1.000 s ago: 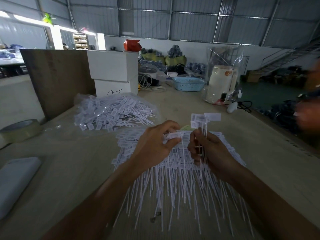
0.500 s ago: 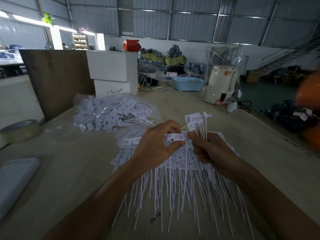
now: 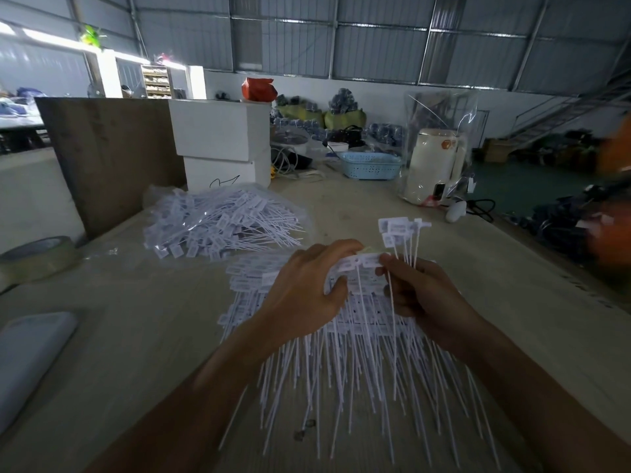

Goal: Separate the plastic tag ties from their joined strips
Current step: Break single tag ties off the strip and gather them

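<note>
A strip of joined white plastic tag ties is shown held up between both hands above a flat stack of further joined strips of white tag ties, whose thin tails fan out toward the viewer across the pale wooden worktable. The head end of the strip is pinched by the left hand, thumb below and fingers curled over the top, while the neighbouring tag head is pinched by the thumb and forefinger of the right hand. A small bundle of already separated white ties is also gripped in the right hand, its rectangular heads standing upright above the knuckles. The step in hand is judged to be the parting of one tie from its strip. For the next move, a short twist or pull at the joint between the two pinched heads is called for, the freed tie then being gathered into the upright bundle. A heap of loose white tag ties on clear plastic film lies farther back on the table, well apart from the hands, and much of the stack appears yet to be divided.
</note>
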Demonstrator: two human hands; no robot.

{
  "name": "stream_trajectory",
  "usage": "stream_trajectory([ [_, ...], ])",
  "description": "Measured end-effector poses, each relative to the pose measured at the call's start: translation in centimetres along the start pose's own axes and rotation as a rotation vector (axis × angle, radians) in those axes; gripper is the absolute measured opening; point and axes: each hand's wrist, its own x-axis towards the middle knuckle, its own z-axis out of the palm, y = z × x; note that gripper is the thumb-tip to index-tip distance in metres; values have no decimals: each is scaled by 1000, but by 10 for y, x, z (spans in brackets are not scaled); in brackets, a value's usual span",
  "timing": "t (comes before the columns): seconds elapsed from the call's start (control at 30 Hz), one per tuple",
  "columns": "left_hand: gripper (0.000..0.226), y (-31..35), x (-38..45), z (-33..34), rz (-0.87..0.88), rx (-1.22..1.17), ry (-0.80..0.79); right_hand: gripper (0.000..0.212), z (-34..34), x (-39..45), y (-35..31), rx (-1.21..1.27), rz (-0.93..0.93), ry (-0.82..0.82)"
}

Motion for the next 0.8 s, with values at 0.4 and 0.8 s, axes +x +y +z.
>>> stream_trajectory([
  [0.4,27,-3,2,-1,52,157,166,34,1,-1,1,28,55,-115],
  [0.8,27,0,2,-3,21,184,168,32,6,-4,-3,21,123,-180],
])
